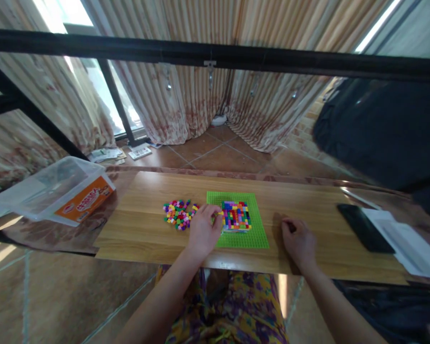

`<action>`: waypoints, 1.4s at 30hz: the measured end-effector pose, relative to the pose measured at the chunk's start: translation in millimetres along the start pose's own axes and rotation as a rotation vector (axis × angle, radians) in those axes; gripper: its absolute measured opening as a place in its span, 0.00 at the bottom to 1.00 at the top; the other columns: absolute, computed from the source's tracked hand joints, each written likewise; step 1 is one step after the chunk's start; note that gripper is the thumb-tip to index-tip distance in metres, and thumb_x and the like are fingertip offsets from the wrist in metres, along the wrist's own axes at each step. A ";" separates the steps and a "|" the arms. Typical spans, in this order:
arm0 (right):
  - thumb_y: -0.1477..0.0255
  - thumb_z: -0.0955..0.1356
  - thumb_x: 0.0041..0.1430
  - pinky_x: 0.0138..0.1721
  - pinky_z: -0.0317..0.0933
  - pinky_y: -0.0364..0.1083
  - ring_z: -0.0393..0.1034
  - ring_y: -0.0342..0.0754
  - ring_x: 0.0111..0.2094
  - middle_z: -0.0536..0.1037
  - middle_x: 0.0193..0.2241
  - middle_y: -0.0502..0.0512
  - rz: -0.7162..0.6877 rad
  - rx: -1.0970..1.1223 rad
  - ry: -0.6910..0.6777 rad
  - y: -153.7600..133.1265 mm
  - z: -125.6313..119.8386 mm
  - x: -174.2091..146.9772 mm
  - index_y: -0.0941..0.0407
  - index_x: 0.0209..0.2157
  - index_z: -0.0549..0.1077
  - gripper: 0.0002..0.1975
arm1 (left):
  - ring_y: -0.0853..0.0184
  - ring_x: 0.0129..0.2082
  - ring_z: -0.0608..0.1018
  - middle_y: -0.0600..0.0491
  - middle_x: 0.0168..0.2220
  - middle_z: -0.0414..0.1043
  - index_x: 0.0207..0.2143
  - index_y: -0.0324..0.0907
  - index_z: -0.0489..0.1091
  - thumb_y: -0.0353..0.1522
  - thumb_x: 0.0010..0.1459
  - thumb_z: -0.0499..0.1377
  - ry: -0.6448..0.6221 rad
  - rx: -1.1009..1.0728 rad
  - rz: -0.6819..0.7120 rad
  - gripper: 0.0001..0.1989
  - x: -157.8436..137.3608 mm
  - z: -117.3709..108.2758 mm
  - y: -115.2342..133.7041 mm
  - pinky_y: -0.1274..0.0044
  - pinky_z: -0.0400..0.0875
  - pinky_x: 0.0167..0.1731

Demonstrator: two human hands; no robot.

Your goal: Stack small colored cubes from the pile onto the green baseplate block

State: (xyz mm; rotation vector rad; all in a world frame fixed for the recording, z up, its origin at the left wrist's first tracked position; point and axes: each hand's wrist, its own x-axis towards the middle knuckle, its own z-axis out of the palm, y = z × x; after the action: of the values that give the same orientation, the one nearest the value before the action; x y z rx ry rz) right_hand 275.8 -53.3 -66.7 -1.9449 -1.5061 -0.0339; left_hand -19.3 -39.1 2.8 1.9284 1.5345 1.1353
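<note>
A bright green baseplate [260,234] lies on the wooden table, bearing a low block of many-coloured toy bricks [236,216]. My left hand [205,228] is over the plate's left part, its thumb and fingers pinched together at the left side of that block. A speck of yellow shows by the fingertips; whether it is a held brick or part of the block, I cannot tell. Just left of this hand is a loose pile of small coloured bricks [179,214], partly covered by it. My right hand [299,242] rests on the table right of the plate, curled into a loose fist with nothing visible inside.
On the table's right end, a black phone-like slab [365,228] lies beside a white flat tray or box [410,241]. A clear plastic tub [64,184] with an orange label stands off the left end. A dark metal bar [186,51] crosses beyond the table, before striped curtains.
</note>
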 end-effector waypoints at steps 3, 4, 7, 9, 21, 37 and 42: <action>0.62 0.61 0.57 0.35 0.58 0.48 0.68 0.50 0.33 0.77 0.33 0.61 0.006 0.021 0.000 -2.1 -0.7 0.1 0.58 0.32 0.76 0.17 | 0.64 0.39 0.74 0.52 0.35 0.74 0.33 0.43 0.72 0.25 0.58 0.57 -0.005 0.062 0.057 0.06 9.6 13.0 9.4 0.72 0.69 0.42; 0.63 0.61 0.57 0.34 0.58 0.48 0.67 0.50 0.32 0.77 0.32 0.60 0.010 0.022 -0.002 -2.7 -0.9 0.2 0.58 0.32 0.76 0.16 | 0.64 0.40 0.74 0.52 0.36 0.74 0.33 0.43 0.72 0.25 0.58 0.57 -0.001 0.091 0.077 0.06 11.8 16.2 10.9 0.71 0.69 0.43; 0.63 0.61 0.57 0.33 0.58 0.47 0.66 0.48 0.31 0.77 0.32 0.60 0.028 0.015 -0.015 -4.6 -1.6 0.6 0.58 0.32 0.75 0.16 | 0.63 0.40 0.73 0.52 0.37 0.73 0.33 0.43 0.73 0.25 0.57 0.58 0.020 0.155 0.113 0.06 15.0 23.2 12.4 0.70 0.67 0.45; 0.63 0.61 0.57 0.33 0.57 0.47 0.66 0.48 0.31 0.77 0.32 0.60 0.036 0.017 -0.016 -5.8 -2.0 0.7 0.58 0.32 0.75 0.16 | 0.63 0.41 0.73 0.52 0.38 0.73 0.33 0.43 0.74 0.25 0.57 0.58 0.034 0.174 0.124 0.06 15.3 26.9 12.6 0.70 0.67 0.45; 0.64 0.61 0.57 0.33 0.58 0.47 0.67 0.49 0.32 0.77 0.32 0.60 0.020 0.023 0.005 -4.7 -1.4 0.0 0.58 0.32 0.76 0.15 | 0.62 0.43 0.72 0.53 0.42 0.75 0.32 0.47 0.77 0.30 0.60 0.58 0.070 0.252 0.151 0.07 13.5 38.9 13.5 0.66 0.63 0.45; 0.64 0.61 0.57 0.33 0.57 0.46 0.66 0.48 0.31 0.76 0.33 0.59 0.035 0.004 -0.008 -6.7 -2.1 -0.8 0.58 0.33 0.76 0.15 | 0.54 0.49 0.70 0.46 0.51 0.71 0.47 0.45 0.71 0.27 0.60 0.54 -0.122 0.482 0.227 0.13 -0.3 31.8 22.6 0.54 0.56 0.55; 0.63 0.60 0.58 0.33 0.57 0.47 0.67 0.49 0.31 0.77 0.32 0.60 0.017 0.010 -0.012 -4.8 -1.4 -0.4 0.58 0.32 0.76 0.16 | 0.53 0.53 0.68 0.46 0.54 0.69 0.49 0.47 0.70 0.28 0.61 0.53 -0.067 0.474 0.211 0.15 -6.2 28.4 24.0 0.53 0.54 0.55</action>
State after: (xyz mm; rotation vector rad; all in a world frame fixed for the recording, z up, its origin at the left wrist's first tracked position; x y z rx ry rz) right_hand 272.0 -53.8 -63.5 -1.9525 -1.4947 -0.0071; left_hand 17.4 -47.7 2.4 2.4583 1.7089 0.8226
